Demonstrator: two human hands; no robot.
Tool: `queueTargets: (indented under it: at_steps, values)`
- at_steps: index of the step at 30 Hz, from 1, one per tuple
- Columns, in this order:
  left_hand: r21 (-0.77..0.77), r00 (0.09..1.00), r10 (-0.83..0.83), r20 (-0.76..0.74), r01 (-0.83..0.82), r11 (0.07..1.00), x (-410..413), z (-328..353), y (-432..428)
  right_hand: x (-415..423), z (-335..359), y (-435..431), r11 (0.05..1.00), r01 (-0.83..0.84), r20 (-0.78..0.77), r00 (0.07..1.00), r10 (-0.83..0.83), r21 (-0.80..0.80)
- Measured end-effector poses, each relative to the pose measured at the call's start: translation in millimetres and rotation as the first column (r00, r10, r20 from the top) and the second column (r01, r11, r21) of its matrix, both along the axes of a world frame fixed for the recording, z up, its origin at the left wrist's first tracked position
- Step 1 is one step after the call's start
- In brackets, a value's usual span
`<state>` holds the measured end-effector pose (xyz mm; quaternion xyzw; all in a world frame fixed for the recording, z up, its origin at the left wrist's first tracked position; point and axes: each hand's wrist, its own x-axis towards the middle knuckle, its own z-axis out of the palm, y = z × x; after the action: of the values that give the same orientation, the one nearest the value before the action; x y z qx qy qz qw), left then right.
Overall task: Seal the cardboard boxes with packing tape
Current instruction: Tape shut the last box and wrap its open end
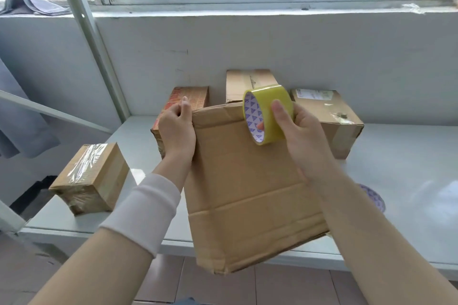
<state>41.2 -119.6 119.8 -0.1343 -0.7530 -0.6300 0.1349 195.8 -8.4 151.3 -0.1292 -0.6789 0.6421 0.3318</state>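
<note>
The left hand grips the far left corner of the cardboard box, which overhangs the worktop's near edge; the right hand clasps the yellow tape roll above it.

The large brown cardboard box overhangs the pale metal shelf's front edge. The left hand grips its upper left edge. The right hand holds the yellow roll of packing tape at its upper right. Behind it, along the wall, stand the red-printed cardboard box on the left, the tall plain cardboard box in the middle and the labelled cardboard box on the right. The small tape-wrapped cardboard box lies well to the left. What may be a second patterned roll lies half-hidden behind the right forearm.
</note>
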Motion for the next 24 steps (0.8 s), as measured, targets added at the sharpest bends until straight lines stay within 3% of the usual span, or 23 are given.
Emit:
queueTargets:
  at_steps: [5, 7, 10, 12, 14, 16, 19, 21, 24]
  values:
    - [-0.076, 0.995, 0.061, 0.083, -0.055, 0.996, -23.0, -9.9, 8.9, -34.9, -16.3, 9.3, 1.000, 0.003, -0.024, 1.000, -0.003, -0.017]
    - [-0.218, 0.996, 0.075, 0.036, -0.066, 0.974, -22.8, -16.5, 7.9, -45.6, -23.7, 14.1, 1.000, -0.013, -0.044, 0.999, 0.012, -0.022]
    - [-0.572, 0.973, -0.141, -0.182, 0.012, 0.820, -5.9, -30.0, 6.6, -53.4, -34.3, 20.3, 1.000, -0.013, -0.055, 0.998, 0.015, 0.023]
    - [-0.752, 0.954, -0.257, -0.155, 0.055, 0.657, 11.7, -34.1, 8.9, -54.3, -39.1, 23.6, 0.997, -0.017, -0.067, 0.997, 0.021, 0.069]
    - [-0.829, 0.957, -0.261, -0.125, 0.043, 0.557, 24.9, -36.6, 11.6, -54.6, -43.4, 24.8, 0.994, -0.022, -0.074, 0.997, 0.030, 0.106]
    - [-0.810, 0.958, -0.248, -0.142, 0.032, 0.585, 31.3, -35.9, 11.7, -54.0, -45.9, 25.0, 0.993, -0.011, -0.086, 0.996, 0.021, 0.116]
    - [-0.679, 0.961, -0.213, -0.179, 0.036, 0.734, 13.2, -29.9, 10.9, -51.9, -46.5, 24.1, 0.992, -0.001, -0.105, 0.994, 0.014, 0.126]
    - [-0.569, 0.974, -0.213, -0.074, 0.134, 0.812, -12.7, -21.6, 11.4, -52.1, -47.3, 25.2, 0.992, -0.009, -0.098, 0.995, 0.021, 0.127]
    - [-0.488, 0.941, -0.310, 0.136, 0.336, 0.806, -37.4, -11.5, 11.0, -51.3, -47.8, 27.3, 0.987, -0.022, -0.094, 0.995, 0.037, 0.160]
